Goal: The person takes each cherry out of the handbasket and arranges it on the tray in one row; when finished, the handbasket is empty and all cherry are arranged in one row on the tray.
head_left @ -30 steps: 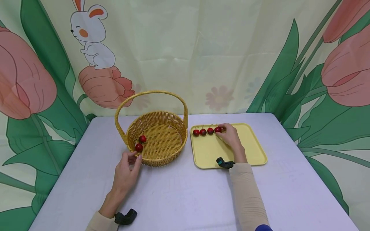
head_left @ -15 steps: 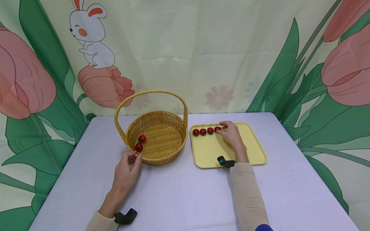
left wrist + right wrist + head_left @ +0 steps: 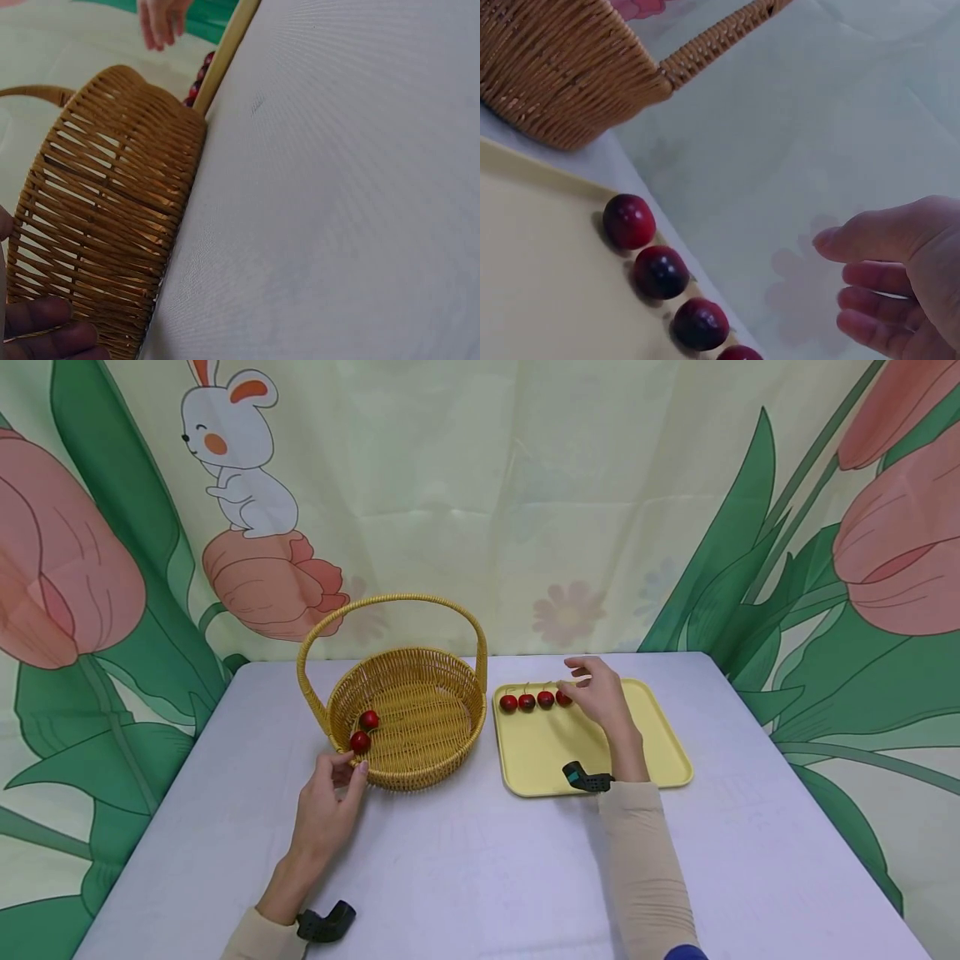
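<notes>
A round wicker basket (image 3: 423, 727) with a tall arched handle stands on the left. Two dark red cherries (image 3: 361, 742) lie inside it, by the near left wall. My left hand (image 3: 327, 810) pinches the near left rim between thumb and fingers; in the left wrist view its fingers (image 3: 49, 330) lie against the woven side. On the yellow tray (image 3: 547, 756), several cherries (image 3: 527, 702) sit in a row along the far left edge. My right hand (image 3: 600, 697) hovers over the row's right end, fingers apart and holding nothing; the right wrist view shows its thumb and fingers (image 3: 877, 300) clear of the cherries.
Both containers stand on a white-covered table (image 3: 480, 877), the tray just right of the basket. A printed curtain (image 3: 450, 510) with tulips and a rabbit hangs behind the table. Each wrist wears a black camera mount (image 3: 326, 922).
My right hand has let go of the rightmost cherry and risen a little above it, its fingers spreading. The cherry stays in the row. My left hand and the basket have hardly moved.
</notes>
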Motion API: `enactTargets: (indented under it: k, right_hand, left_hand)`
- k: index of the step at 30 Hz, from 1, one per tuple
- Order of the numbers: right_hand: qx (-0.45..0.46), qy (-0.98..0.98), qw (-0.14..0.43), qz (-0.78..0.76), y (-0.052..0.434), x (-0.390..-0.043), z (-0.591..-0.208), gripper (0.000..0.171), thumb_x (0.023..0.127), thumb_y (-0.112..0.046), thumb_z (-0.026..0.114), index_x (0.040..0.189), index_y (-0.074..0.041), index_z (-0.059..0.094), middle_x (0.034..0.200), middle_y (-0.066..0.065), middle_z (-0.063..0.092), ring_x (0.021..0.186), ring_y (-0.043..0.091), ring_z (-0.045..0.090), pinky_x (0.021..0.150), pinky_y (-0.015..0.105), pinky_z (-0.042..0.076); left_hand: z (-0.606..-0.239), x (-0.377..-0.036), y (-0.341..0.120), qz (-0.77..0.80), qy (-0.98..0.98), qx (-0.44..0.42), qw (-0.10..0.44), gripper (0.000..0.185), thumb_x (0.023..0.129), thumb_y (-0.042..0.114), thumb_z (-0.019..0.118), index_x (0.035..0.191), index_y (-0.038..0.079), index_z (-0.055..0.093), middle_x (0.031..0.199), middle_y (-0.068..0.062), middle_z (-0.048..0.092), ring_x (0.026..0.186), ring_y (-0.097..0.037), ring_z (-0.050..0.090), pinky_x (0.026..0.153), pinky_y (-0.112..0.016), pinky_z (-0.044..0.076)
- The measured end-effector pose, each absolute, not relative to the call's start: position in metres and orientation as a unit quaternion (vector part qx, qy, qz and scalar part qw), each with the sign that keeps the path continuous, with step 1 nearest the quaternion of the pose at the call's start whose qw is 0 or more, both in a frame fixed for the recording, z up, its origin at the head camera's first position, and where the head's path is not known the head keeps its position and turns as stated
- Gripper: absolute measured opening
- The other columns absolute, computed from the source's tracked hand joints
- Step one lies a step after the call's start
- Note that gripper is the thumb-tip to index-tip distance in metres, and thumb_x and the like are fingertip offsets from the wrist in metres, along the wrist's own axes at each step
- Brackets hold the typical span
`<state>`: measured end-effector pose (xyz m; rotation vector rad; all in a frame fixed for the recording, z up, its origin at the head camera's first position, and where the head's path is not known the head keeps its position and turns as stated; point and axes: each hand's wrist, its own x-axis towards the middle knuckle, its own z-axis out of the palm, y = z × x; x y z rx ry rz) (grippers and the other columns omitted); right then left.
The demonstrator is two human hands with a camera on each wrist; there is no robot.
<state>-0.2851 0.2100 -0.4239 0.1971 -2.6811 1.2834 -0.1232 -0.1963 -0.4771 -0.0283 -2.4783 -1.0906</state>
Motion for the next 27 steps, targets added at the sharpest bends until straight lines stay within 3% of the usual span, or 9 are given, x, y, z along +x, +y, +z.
enactTargets:
  k: [10, 27]
  right_hand:
    - [0.125, -0.872, 0.107, 0.462, 0.186, -0.271, -0.399, 0.045, 0.088, -0.018, 0.075, 0.129, -0.002, 0.062, 0.126, 0.017, 0.062, 0.112, 0.037, 0.063, 0.099, 0.047, 0.053]
    - [0.262, -0.835, 0.15, 0.46, 0.137, -0.252, -0.377, 0.036, 0.085, -0.007, 0.077, 0.118, -0.001, 0.066, 0.114, 0.015, 0.068, 0.103, 0.028, 0.067, 0.094, 0.042, 0.057]
  left_hand:
    - [-0.476, -0.123, -0.196, -0.396, -0.894, -0.006, 0.21, 0.037, 0.101, 0.028, 0.059, 0.124, 0.0, 0.054, 0.099, -0.01, 0.065, 0.091, -0.023, 0.065, 0.069, -0.024, 0.054]
    - [-0.477, -0.124, -0.196, -0.389, -0.896, -0.005, 0.212, 0.036, 0.101, 0.029, 0.059, 0.123, 0.001, 0.054, 0.098, -0.009, 0.065, 0.089, -0.021, 0.064, 0.068, -0.023, 0.054]
